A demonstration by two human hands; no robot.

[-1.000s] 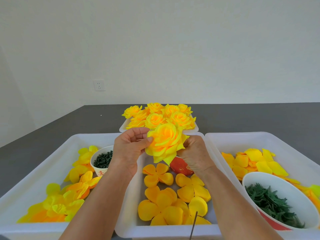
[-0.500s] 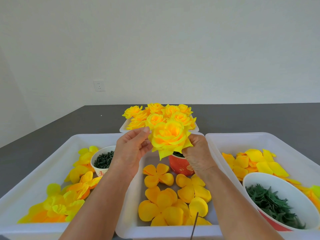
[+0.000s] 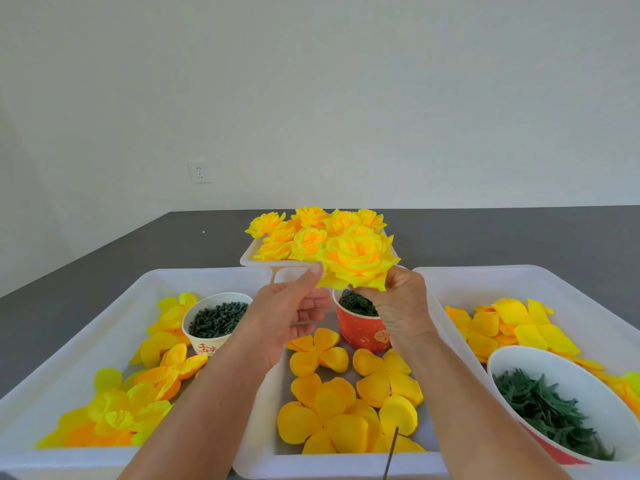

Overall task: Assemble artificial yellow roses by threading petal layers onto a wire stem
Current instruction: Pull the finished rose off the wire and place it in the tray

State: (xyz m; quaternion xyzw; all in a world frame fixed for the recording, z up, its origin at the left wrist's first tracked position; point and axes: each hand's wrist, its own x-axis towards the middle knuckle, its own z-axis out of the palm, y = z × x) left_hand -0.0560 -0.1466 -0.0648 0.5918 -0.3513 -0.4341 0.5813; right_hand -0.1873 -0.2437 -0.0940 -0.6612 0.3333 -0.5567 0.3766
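Note:
A finished yellow rose (image 3: 356, 263) is held up above the middle tray (image 3: 256, 455). My right hand (image 3: 401, 306) grips it from underneath at its base. My left hand (image 3: 291, 313) is beside it on the left. Its thumb tip touches the edge of an outer petal, and its fingers are loosely curled below, off the flower. Flat orange-yellow petal layers (image 3: 332, 403) lie in the middle tray. A thin dark wire stem (image 3: 390, 452) stands at that tray's front edge.
A far tray (image 3: 247, 259) holds several finished roses (image 3: 311, 233). A red cup (image 3: 363, 334) and a white cup (image 3: 216, 320) hold dark green parts. The left tray (image 3: 104, 327) and right tray (image 3: 571, 285) hold petals. A white bowl (image 3: 519, 362) holds green leaves.
The rose has risen and moved away from me and to the right, uncovering the red cup. My left hand went from pinching its petals to only a thumb touch.

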